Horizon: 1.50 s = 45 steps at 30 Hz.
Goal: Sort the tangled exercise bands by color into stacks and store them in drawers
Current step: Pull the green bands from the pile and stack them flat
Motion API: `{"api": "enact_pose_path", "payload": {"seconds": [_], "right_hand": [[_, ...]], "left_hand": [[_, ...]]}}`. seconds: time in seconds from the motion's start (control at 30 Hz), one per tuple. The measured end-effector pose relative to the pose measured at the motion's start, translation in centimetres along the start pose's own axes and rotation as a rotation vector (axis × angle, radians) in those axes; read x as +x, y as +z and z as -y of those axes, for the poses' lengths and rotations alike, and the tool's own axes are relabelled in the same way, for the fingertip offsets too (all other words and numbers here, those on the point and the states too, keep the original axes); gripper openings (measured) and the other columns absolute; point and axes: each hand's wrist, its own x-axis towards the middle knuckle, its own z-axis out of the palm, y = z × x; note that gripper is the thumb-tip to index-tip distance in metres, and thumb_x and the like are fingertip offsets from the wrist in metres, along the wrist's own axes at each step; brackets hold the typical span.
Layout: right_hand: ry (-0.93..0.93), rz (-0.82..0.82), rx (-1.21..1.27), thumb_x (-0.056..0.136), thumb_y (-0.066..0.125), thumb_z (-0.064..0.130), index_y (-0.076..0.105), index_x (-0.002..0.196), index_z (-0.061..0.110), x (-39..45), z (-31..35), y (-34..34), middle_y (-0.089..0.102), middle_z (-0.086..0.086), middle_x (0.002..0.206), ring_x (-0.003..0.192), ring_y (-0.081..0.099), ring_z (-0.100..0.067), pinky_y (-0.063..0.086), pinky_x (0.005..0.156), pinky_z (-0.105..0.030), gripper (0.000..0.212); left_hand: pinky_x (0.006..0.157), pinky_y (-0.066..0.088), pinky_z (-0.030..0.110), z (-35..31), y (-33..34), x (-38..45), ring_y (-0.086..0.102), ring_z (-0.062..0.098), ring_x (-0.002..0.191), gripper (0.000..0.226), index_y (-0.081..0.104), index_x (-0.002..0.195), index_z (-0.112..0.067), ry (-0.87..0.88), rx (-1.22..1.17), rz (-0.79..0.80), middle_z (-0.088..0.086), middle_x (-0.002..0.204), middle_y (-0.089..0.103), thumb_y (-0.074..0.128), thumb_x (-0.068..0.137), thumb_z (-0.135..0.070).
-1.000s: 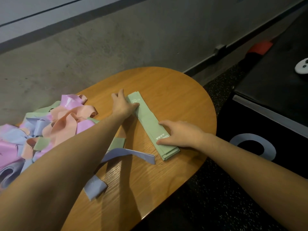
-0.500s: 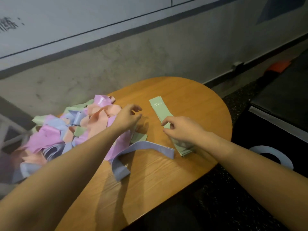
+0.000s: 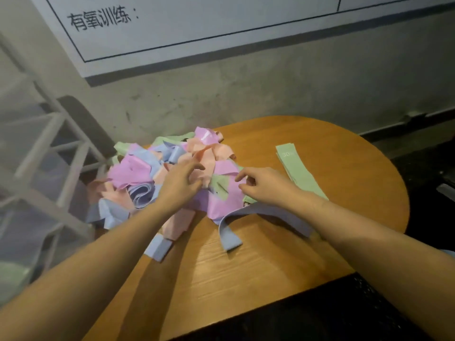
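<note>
A tangled pile of exercise bands (image 3: 133, 168) in pink, peach, blue and green lies on the left half of the round wooden table (image 3: 246, 279). A flat stack of green bands (image 3: 299, 173) lies apart on the right. My left hand (image 3: 182, 185) hovers over the pile's middle with its fingers spread by a peach band (image 3: 209, 156). My right hand (image 3: 263, 187) is beside it, its bent fingertips at a green band (image 3: 220, 187) lying on pink ones. A loose blue band (image 3: 230, 239) loops out under my right wrist.
A white metal rack (image 3: 61, 148) stands left of the table, against the wall. A whiteboard (image 3: 197, 25) with writing hangs above. Dark floor and a black object (image 3: 433, 173) lie to the right, past the table's edge.
Both hands have left the green stack and moved left onto the tangled pile. The view has swung left and up, bringing in the rack and whiteboard.
</note>
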Motion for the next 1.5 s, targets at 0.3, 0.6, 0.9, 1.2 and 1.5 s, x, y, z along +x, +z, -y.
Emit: {"api": "enact_pose_path", "payload": {"seconds": [0.3,0.6,0.9,1.2,1.5], "right_hand": [[-0.174,0.075,0.079,0.094,0.060,0.016,0.066,0.120,0.022,5.6,6.3,4.0,0.071,0.005,0.106,0.095,0.061,-0.008,0.048,0.082,-0.020,0.028],[-0.225,0.082,0.092,0.093,0.059,0.011,0.065,0.120,0.016,11.2,10.4,7.8,0.066,0.001,0.122,0.111,0.059,-0.010,0.045,0.092,-0.020,0.027],[0.022,0.029,0.094,0.085,0.071,0.022,0.062,0.122,0.014,14.2,9.0,10.8,0.066,-0.002,0.108,0.097,0.061,-0.021,0.049,0.082,-0.032,0.039],[0.154,0.008,0.410,0.091,0.066,0.030,0.065,0.072,0.007,12.5,8.4,9.8,0.055,0.000,0.066,0.067,0.048,-0.012,0.040,0.064,-0.030,0.030],[-0.056,0.015,0.337,0.088,0.072,0.020,0.077,0.086,0.010,9.9,9.8,5.8,0.071,0.001,0.077,0.069,0.062,-0.003,0.052,0.065,-0.020,0.011]], "left_hand": [[0.100,0.049,0.044,6.4,-1.0,-2.8,0.054,0.019,0.118,0.040,0.055,0.131,-0.018,-0.156,-0.115,-0.116,0.003,0.130,0.057,0.065,0.092,-0.017],[0.084,0.044,0.020,8.5,0.6,-5.6,0.057,-0.005,0.097,0.038,0.053,0.129,-0.025,-0.249,-0.277,-0.177,-0.018,0.109,0.060,0.064,0.093,-0.026],[0.091,0.050,0.032,8.8,1.1,-5.9,0.056,0.006,0.108,0.044,0.049,0.128,-0.025,-0.275,-0.337,-0.246,-0.013,0.116,0.059,0.058,0.090,-0.044],[0.090,0.055,0.043,8.4,0.8,-6.1,0.059,0.010,0.106,0.043,0.045,0.127,-0.032,-0.248,-0.304,-0.228,-0.013,0.113,0.060,0.059,0.090,-0.049],[0.091,0.055,0.044,7.2,0.1,-6.6,0.056,0.008,0.114,0.065,0.036,0.139,-0.042,-0.218,-0.390,-0.216,-0.017,0.125,0.052,0.055,0.082,-0.067]]}}
